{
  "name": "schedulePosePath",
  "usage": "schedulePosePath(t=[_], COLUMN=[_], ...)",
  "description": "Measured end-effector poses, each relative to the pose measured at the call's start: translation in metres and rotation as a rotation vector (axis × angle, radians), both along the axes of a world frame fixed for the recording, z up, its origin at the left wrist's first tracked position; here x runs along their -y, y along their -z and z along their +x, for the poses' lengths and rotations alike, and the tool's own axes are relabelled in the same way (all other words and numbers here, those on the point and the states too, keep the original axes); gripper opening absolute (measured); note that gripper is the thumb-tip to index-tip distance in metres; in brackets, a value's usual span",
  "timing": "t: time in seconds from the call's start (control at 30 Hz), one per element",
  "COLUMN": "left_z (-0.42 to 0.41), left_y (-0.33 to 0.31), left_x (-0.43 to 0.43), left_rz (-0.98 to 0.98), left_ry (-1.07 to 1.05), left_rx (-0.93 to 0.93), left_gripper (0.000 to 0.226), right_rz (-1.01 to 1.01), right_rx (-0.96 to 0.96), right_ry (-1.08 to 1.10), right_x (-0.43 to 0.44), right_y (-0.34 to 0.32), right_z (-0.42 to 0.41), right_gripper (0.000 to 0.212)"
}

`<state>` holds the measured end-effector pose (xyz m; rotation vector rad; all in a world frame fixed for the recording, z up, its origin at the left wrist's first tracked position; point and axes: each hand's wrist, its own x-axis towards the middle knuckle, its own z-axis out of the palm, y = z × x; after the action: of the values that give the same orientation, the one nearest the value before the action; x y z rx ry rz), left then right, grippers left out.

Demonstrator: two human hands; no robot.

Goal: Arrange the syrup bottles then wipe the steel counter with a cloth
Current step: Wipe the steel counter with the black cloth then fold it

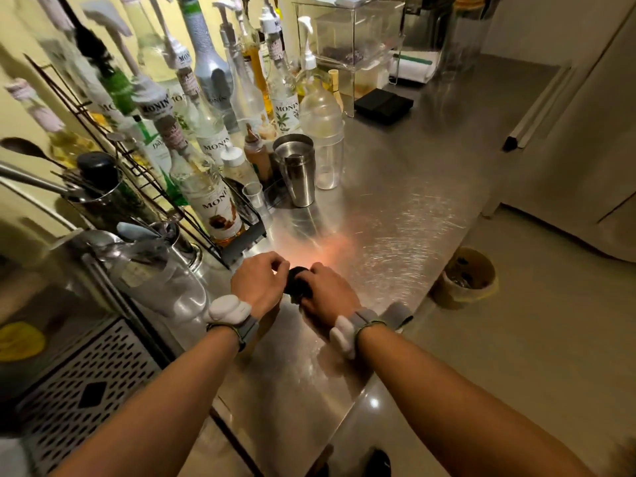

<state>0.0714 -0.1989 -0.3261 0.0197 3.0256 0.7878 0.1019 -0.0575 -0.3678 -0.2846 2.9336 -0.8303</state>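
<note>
A small dark bunched cloth [298, 283] sits between my two hands, low over the steel counter [389, 215]. My left hand [258, 281] pinches its left side with curled fingers. My right hand [327, 293] grips its right side. Several Monin syrup bottles with pumps stand in a black wire rack [237, 242] along the left wall; the nearest Monin bottle [213, 201] has a brown label. More syrup bottles [285, 108] stand further back on the counter.
A steel shaker cup [298, 173] and a clear plastic shaker [325, 146] stand by the bottles. Two squeeze bottles [256, 156] are behind them. Also here: a black folded cloth [383, 104], acrylic boxes [358, 39], a perforated drip tray [89, 383], a floor bin [466, 277].
</note>
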Motion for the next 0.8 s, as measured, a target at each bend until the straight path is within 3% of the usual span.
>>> schedulePosePath(t=[0.07,0.17,0.23,0.3,0.33,0.43,0.5,0.63,0.7,0.8], left_z=[0.001,0.008,0.013,0.013,0.004,-0.004,0.000,0.003,0.005,0.001], left_y=[-0.001,-0.003,-0.003,-0.004,-0.002,0.005,0.001,0.000,0.001,-0.001], left_x=[0.001,-0.006,-0.007,-0.009,0.058,0.075,0.070,0.063,0.067,0.067], left_rz=[-0.003,-0.001,0.021,0.006,0.016,-0.014,-0.003,0.029,0.018,0.035], left_ry=[0.005,0.026,0.048,0.059,-0.006,-0.010,-0.009,0.018,0.037,0.047], left_rx=[0.005,0.004,0.030,0.021,0.027,0.002,0.006,-0.018,-0.025,-0.021], left_gripper=[0.022,0.022,0.023,0.022,0.022,0.024,0.024,0.023,0.022,0.023], right_rz=[0.016,0.079,0.092,0.012,-0.045,-0.034,-0.052,0.113,0.083,-0.017], right_rx=[-0.019,0.014,0.013,0.019,0.018,0.027,0.024,0.043,0.004,0.014], right_ry=[0.102,0.564,0.715,0.627,0.448,0.015,0.088,0.669,0.548,0.038], right_x=[-0.033,-0.117,-0.122,-0.080,0.016,0.072,0.040,-0.037,0.003,0.065], right_y=[-0.006,0.003,0.011,0.011,0.012,0.007,0.001,0.003,0.002,0.008], right_z=[-0.013,-0.034,-0.036,-0.031,-0.042,-0.035,-0.048,-0.066,-0.063,-0.046], right_gripper=[0.032,0.031,0.035,0.039,0.041,0.039,0.031,0.031,0.029,0.034])
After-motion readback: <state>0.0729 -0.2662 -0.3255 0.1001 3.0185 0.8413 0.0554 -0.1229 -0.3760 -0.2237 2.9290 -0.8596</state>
